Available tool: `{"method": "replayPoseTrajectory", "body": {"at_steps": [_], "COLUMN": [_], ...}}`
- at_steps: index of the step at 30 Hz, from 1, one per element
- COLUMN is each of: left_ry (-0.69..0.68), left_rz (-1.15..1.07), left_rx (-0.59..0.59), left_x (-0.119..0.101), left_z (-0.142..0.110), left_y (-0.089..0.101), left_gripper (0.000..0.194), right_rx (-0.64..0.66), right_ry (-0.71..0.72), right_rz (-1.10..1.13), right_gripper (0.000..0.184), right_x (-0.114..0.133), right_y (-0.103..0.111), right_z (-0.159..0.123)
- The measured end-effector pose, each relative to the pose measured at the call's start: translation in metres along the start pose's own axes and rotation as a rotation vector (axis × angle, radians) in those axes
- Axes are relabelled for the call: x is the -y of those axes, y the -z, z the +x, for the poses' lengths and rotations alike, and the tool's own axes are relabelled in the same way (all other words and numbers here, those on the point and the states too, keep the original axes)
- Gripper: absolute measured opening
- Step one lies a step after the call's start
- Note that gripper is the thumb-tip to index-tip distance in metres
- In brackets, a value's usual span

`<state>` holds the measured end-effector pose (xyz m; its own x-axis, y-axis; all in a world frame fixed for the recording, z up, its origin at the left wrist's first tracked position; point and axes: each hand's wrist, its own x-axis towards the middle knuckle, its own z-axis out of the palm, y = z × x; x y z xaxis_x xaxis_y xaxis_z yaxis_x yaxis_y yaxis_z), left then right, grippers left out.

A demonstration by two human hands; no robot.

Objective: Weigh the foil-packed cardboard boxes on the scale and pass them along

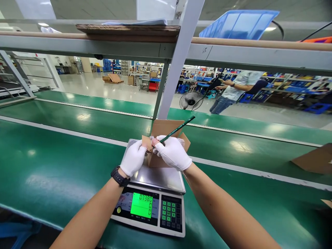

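An open cardboard box (159, 162) stands on the metal pan of a digital scale (145, 177), whose green display is lit. My left hand (133, 157), in a white glove, pinches a flap (146, 141) of the box between thumb and fingers. A dark green pencil (178, 128) slants up to the right out of my gloved right hand (172, 152), which is closed around it close to that flap. Clear plastic wrap (181, 141) shows behind my right hand. My fingers and the flap hide most of the box's inside.
Green conveyor belts (64, 138) run across in front, split by pale rails. A white post (178, 62) rises behind the box to a shelf holding a board (127, 30) and a blue bin (238, 26). More cardboard (315, 159) lies at right. A person (233, 90) stands beyond, near a fan (191, 101).
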<state>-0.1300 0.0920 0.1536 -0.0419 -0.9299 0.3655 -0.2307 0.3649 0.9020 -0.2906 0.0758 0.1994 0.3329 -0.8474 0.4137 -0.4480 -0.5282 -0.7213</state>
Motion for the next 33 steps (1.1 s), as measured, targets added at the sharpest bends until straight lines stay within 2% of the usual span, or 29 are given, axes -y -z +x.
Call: {"method": "replayPoseTrajectory", "body": {"at_steps": [18,23,25,27,29,31,33], "left_ry": [0.000,0.016,0.007,0.004,0.012,0.032,0.070], "left_rz": [-0.018,-0.038,-0.018,0.018,0.068,0.087,-0.016], "left_rx": [0.001,0.013,0.007,-0.010,-0.043,-0.091,-0.143], "left_x": [-0.001,0.000,-0.002,-0.004,-0.003,0.001,0.008], "left_z": [0.001,0.001,0.001,-0.001,-0.003,-0.005,-0.004], "left_y": [0.002,-0.001,-0.002,0.001,0.009,0.020,0.030], "left_gripper": [0.032,0.033,0.032,0.031,0.029,0.032,0.040], "right_rx": [-0.045,-0.025,-0.059,-0.112,-0.207,-0.422,-0.687], "right_ry": [-0.068,-0.044,-0.038,-0.055,-0.070,-0.044,-0.031], "right_rz": [-0.093,-0.102,-0.109,-0.017,0.207,0.419,0.461], "right_gripper": [0.036,0.036,0.036,0.036,0.033,0.031,0.034], "right_x": [0.005,0.007,0.010,0.014,0.014,0.005,-0.013], "right_y": [0.002,-0.001,-0.001,0.003,0.016,0.032,0.046], "right_z": [0.000,0.002,0.000,-0.007,-0.020,-0.035,-0.045]}}
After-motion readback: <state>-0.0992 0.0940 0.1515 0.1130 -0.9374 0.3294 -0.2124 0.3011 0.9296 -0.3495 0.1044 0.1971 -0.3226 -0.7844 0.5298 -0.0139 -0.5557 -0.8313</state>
